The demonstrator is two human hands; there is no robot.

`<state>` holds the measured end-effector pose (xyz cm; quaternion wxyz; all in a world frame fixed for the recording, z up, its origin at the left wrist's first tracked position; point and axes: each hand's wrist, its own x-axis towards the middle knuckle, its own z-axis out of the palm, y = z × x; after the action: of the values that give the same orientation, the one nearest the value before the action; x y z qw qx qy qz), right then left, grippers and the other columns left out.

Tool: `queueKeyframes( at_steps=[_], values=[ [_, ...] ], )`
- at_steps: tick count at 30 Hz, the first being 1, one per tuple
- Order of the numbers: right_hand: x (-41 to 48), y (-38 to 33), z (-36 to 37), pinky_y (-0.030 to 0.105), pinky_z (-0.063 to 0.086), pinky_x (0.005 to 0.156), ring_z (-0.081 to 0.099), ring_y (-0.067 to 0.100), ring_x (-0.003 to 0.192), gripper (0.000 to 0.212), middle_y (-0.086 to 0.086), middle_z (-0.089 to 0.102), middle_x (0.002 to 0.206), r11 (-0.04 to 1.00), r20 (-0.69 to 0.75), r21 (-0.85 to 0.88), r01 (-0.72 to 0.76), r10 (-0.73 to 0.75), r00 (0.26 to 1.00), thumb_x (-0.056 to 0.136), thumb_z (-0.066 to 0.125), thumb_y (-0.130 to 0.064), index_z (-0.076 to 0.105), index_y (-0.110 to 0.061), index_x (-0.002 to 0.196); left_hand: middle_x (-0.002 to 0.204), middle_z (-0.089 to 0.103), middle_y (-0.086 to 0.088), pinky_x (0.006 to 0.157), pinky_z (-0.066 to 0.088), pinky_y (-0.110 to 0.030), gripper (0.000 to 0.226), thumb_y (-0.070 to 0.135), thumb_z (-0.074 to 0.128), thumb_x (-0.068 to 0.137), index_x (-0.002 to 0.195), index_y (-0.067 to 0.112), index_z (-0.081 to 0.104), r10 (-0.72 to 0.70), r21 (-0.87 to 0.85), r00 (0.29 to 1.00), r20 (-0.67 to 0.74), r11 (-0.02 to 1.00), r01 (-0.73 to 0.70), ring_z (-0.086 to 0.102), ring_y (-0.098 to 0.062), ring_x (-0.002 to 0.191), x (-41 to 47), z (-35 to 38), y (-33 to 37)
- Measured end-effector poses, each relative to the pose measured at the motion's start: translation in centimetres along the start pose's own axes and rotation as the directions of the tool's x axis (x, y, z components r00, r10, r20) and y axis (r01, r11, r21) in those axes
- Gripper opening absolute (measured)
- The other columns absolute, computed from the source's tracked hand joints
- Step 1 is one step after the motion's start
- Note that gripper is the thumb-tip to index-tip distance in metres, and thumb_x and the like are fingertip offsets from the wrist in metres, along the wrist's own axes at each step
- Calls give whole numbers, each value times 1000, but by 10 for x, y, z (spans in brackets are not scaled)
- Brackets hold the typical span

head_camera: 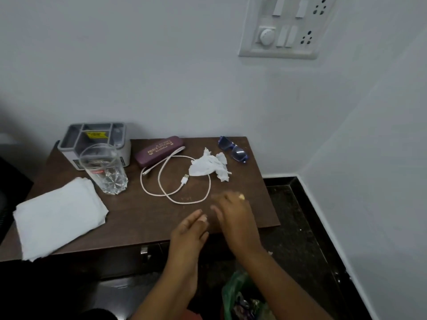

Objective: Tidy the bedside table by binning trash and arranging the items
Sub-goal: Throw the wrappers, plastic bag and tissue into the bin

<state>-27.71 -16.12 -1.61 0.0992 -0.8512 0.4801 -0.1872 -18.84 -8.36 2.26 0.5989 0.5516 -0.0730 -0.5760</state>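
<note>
A crumpled white tissue (pixel 209 166) lies on the brown bedside table (pixel 129 211), right of a looped white USB cable (pixel 175 179). A maroon glasses case (pixel 159 150) sits behind the cable and blue sunglasses (pixel 233 149) lie at the back right. A clear glass (pixel 104 170) stands in front of a grey organiser (pixel 94 139). A folded white cloth (pixel 60 214) lies at the front left. My right hand (pixel 233 215) hovers over the table's front right, blurred, fingers relaxed, holding nothing. My left hand (pixel 190 229) is beside it, fingers straight, empty.
A green-lined bin bag (pixel 240 294) with wrappers sits on the dark floor below my arms, right of the table's drawer handle (pixel 144 250). White walls close the corner behind and to the right; a switch panel (pixel 286 26) is on the wall.
</note>
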Motion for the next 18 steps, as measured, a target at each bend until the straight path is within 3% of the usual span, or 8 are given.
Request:
queueKeyframes(
  at_steps=[4,8,11,15,18],
  values=[
    [80,-8,17,38,48,79,60,25,107,48,3,66,113,952,-8,-304,42,-47,999,69,79,-19,62,-22,114,97,65,-4,83,44,-19,24,1,48,93,114,8,56,11,-39,1000,-18,999,-12,60,-12,93,18,-14,13],
    [108,2,32,37,48,73,65,24,87,29,3,71,88,871,22,-490,41,-35,999,65,81,-18,71,-22,92,96,67,-8,70,54,-15,19,2,49,92,106,8,59,-4,-43,998,-60,999,1,63,-15,91,32,-22,16],
    [108,8,32,35,49,68,65,24,75,21,2,71,76,888,-60,-460,2,-33,998,63,83,-17,72,-20,81,95,67,-10,64,55,-13,16,4,51,91,102,7,61,-33,-76,998,-61,997,29,65,-17,87,41,-24,16],
    [80,6,16,34,49,69,64,21,82,23,1,70,89,961,-206,-267,77,-134,969,72,77,-20,69,-20,93,103,68,-11,75,56,-24,25,15,52,93,115,6,60,-45,-109,999,-4,993,44,66,-18,94,50,-16,20],
    [47,-9,-6,32,48,70,63,20,85,17,1,69,92,962,-281,-214,170,-227,932,79,66,-19,68,-19,96,112,68,-8,84,51,-28,34,27,52,93,125,17,57,-22,-152,996,83,988,34,65,-17,98,51,-7,22]
  ],
)
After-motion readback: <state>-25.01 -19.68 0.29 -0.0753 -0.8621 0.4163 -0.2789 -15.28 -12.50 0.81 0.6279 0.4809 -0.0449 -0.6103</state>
